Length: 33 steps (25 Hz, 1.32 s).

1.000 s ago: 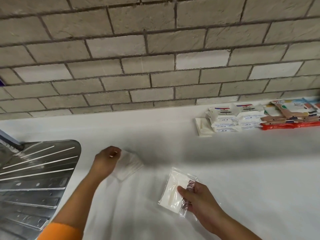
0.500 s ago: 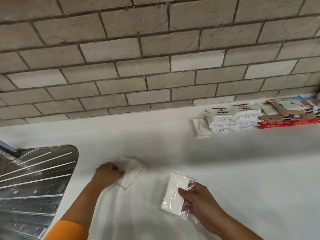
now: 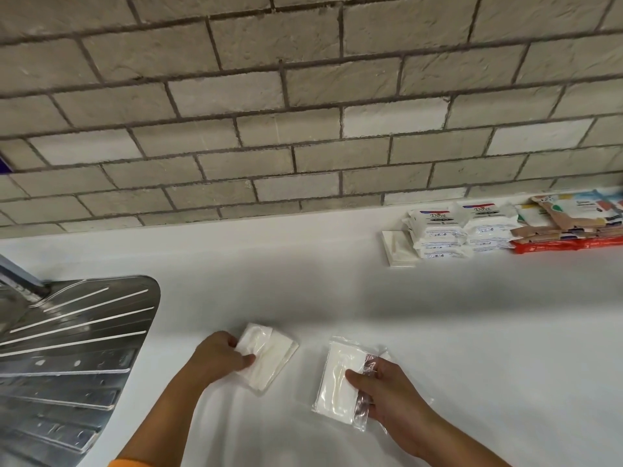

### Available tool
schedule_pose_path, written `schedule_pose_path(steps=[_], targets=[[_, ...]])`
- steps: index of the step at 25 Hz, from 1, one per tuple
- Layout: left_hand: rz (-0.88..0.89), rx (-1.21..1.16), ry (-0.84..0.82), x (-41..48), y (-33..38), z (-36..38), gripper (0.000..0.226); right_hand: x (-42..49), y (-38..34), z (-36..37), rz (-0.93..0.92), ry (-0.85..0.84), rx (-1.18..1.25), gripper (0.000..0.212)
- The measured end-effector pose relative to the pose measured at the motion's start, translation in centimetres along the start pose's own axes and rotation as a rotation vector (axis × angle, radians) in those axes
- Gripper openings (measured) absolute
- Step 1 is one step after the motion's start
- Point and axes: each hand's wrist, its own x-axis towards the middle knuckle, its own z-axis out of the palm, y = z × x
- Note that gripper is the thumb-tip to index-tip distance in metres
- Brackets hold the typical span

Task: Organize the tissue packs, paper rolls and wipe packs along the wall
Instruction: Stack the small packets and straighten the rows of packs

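Observation:
Two white tissue packs lie on the white counter (image 3: pixel 472 332) near its front. My left hand (image 3: pixel 219 357) grips the left tissue pack (image 3: pixel 273 358) at its near-left corner. My right hand (image 3: pixel 391 396) pinches the right tissue pack (image 3: pixel 337 379), a clear-wrapped one, at its right edge. Against the brick wall at the far right, another white tissue pack (image 3: pixel 396 252) lies flat beside two stacks of white Dove wipe packs (image 3: pixel 462 230). Right of them stand piles of colourful packs (image 3: pixel 573 224) on red ones.
A steel sink drainboard (image 3: pixel 74 348) with raised ribs fills the left side, its curved edge close to my left forearm. The grey brick wall (image 3: pixel 303 129) runs along the back of the counter.
My left hand has lowered its tissue pack onto the counter and shifted its grip on it. My right hand keeps holding its pack in nearly the same place.

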Motion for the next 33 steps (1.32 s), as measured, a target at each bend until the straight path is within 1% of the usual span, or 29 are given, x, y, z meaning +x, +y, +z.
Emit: schedule_pose_path(steps=[2, 3, 5, 6, 8, 10, 12, 13, 15, 17, 19, 20, 21, 22, 23, 24, 25, 26, 27, 28, 29, 30, 31, 33], targets=[[0.035, -0.019, 0.027, -0.8, 0.1, 0.2, 0.030, 0.2, 0.2, -0.2, 0.004, 0.003, 0.001, 0.038], [0.064, -0.066, 0.056, -1.2, 0.1, 0.4, 0.026, 0.3, 0.4, -0.3, 0.001, 0.002, 0.011, 0.039], [0.121, -0.180, 0.124, -2.5, 0.4, 0.7, 0.022, 0.6, 0.6, -0.7, -0.012, -0.004, 0.021, 0.025], [0.147, -0.236, 0.156, -3.4, 0.7, 0.7, 0.024, 0.5, 0.7, -0.9, -0.019, -0.005, 0.021, 0.019], [0.181, -0.399, 0.174, -5.2, 1.4, 0.6, 0.030, 0.5, 0.7, -1.2, -0.045, 0.007, 0.018, 0.020], [0.194, -0.662, 0.084, -7.4, 2.4, 0.7, 0.030, 0.4, 0.6, -1.2, -0.050, 0.010, 0.049, 0.024], [0.211, -0.865, -0.082, -9.9, 3.9, 1.4, 0.022, 0.5, 0.5, -1.0, -0.016, -0.006, 0.092, 0.027], [0.231, -0.915, -0.154, -11.2, 5.0, 2.1, 0.019, 0.5, 0.5, -0.8, 0.004, -0.020, 0.120, 0.028], [0.268, -0.950, -0.216, -13.4, 6.9, 3.9, 0.017, 0.2, 0.5, -0.1, 0.028, -0.090, 0.221, 0.030], [0.302, -0.910, -0.201, -14.3, 8.2, 5.8, 0.015, -0.4, 0.3, 0.8, 0.026, -0.188, 0.266, 0.032], [0.311, -0.844, -0.181, -14.5, 8.8, 7.0, 0.012, -1.0, 0.4, 1.2, -0.036, -0.227, 0.189, 0.032], [0.314, -0.820, -0.182, -14.5, 8.9, 7.2, 0.013, -1.2, 0.4, 1.2, -0.075, -0.219, 0.116, 0.034], [0.317, -0.815, -0.187, -14.2, 8.9, 7.2, 0.020, -1.2, 0.5, 1.0, -0.106, -0.196, 0.050, 0.038], [0.314, -0.814, -0.178, -14.0, 8.8, 7.0, 0.025, -1.1, 0.7, 0.8, -0.116, -0.177, 0.018, 0.040], [0.311, -0.822, -0.147, -13.6, 8.5, 6.7, 0.026, -1.0, 0.9, 0.5, -0.108, -0.159, 0.010, 0.039], [0.307, -0.801, -0.063, -12.8, 7.9, 6.3, 0.023, -0.9, 0.9, 0.2, -0.094, -0.146, 0.012, 0.038], [0.303, -0.714, 0.081, -11.5, 6.9, 5.9, 0.016, -0.8, 0.8, 0.0, -0.073, -0.131, 0.022, 0.037], [0.299, -0.540, 0.228, -9.8, 5.6, 5.6, 0.008, -0.7, 0.8, -0.2, -0.055, -0.117, 0.033, 0.037], [0.267, -0.310, 0.324, -8.3, 4.3, 5.2, 0.015, -0.6, 0.8, -0.4, -0.043, -0.112, 0.044, 0.037], [0.209, -0.075, 0.344, -7.0, 3.2, 5.0, 0.035, -0.5, 0.8, -0.5, -0.038, -0.114, 0.053, 0.037], [0.137, 0.077, 0.311, -6.0, 2.2, 4.9, 0.053, -0.4, 0.8, -0.5, -0.036, -0.117, 0.061, 0.036], [0.085, 0.153, 0.271, -5.2, 1.6, 4.9, 0.065, -0.4, 0.8, -0.5, -0.034, -0.117, 0.067, 0.036], [0.067, 0.175, 0.237, -4.9, 1.3, 4.8, 0.071, -0.4, 0.8, -0.3, -0.031, -0.111, 0.070, 0.036], [0.083, 0.116, 0.211, -4.4, 1.2, 4.7, 0.072, -0.4, 1.0, -0.1, -0.030, -0.094, 0.059, 0.037]])
